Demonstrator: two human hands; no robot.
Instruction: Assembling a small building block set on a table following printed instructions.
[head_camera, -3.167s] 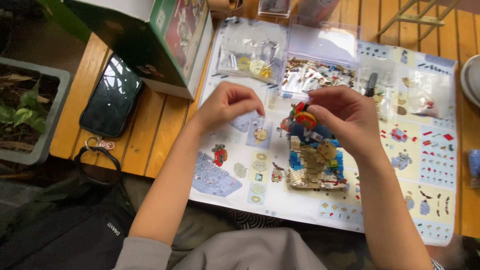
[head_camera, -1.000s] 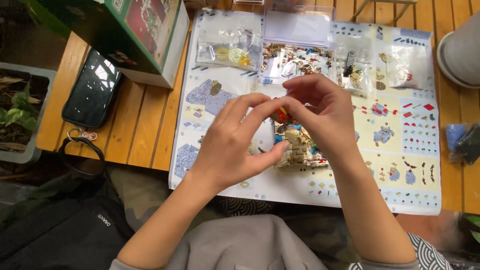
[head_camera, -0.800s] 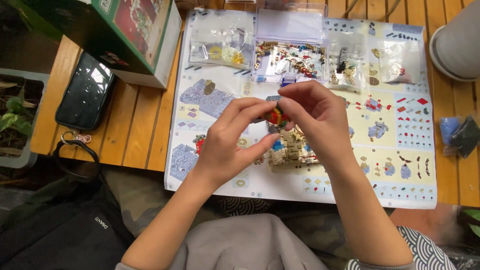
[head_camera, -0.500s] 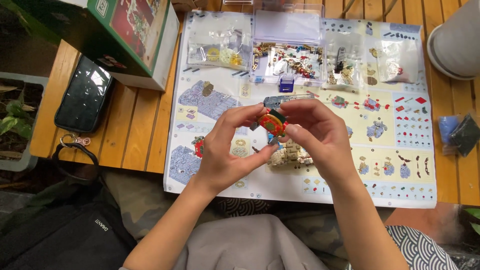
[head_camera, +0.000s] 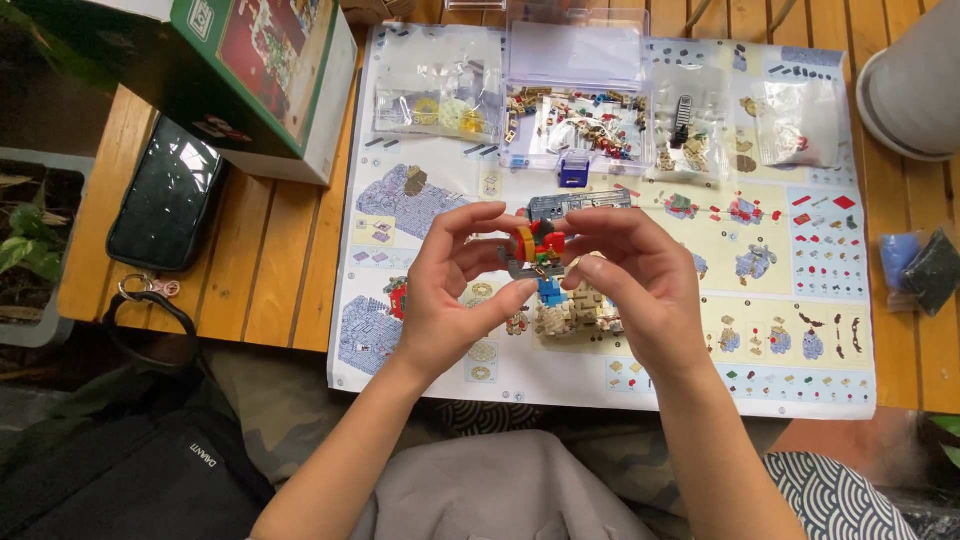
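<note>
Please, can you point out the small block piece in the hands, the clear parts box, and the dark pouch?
block piece (head_camera: 535, 250), head view, on its red and yellow top.
parts box (head_camera: 575, 55), head view, on its clear raised lid.
pouch (head_camera: 168, 195), head view, on the middle of its glossy face.

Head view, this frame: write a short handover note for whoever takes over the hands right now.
Left hand and right hand: both pinch a small red, yellow and grey brick piece held up over the instruction sheet.
Below it on the sheet stands the tan and blue partial build.
Loose parts sit in the clear parts tray and bags at the sheet's top edge.
Done: partial build assembled.
Left: the held piece is not yet on the build.
</note>
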